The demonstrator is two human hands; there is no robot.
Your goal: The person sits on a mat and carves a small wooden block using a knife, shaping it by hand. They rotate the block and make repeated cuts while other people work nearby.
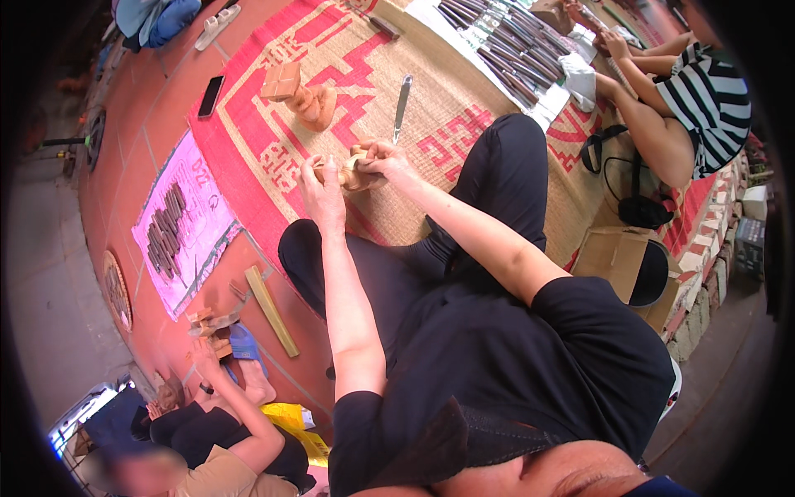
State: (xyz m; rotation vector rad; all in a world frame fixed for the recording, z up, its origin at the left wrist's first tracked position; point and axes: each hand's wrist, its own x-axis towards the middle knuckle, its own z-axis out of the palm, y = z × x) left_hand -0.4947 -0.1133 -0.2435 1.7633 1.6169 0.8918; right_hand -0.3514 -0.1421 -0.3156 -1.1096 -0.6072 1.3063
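Note:
A small, pale carved wooden piece [354, 176] is held between my two hands above my crossed legs. My left hand [325, 192] is closed round its left side, the fingers curled upward. My right hand [386, 161] pinches it from the right; a small dark patch shows under those fingers, too small to name. On the mat just beyond lies a reddish-brown wood carving [313, 106] with a blocky end. A narrow flat tool with a shiny metal end [402, 109] lies beyond my right hand.
Beneath is a red and tan woven mat [364, 66]. Many dark-handled carving tools [513, 54] lie on white cloth at far right; more tools [167, 228] rest on pink cloth at left. A phone [211, 97], wooden strip [272, 311], cardboard box [617, 257] and co-workers are around me.

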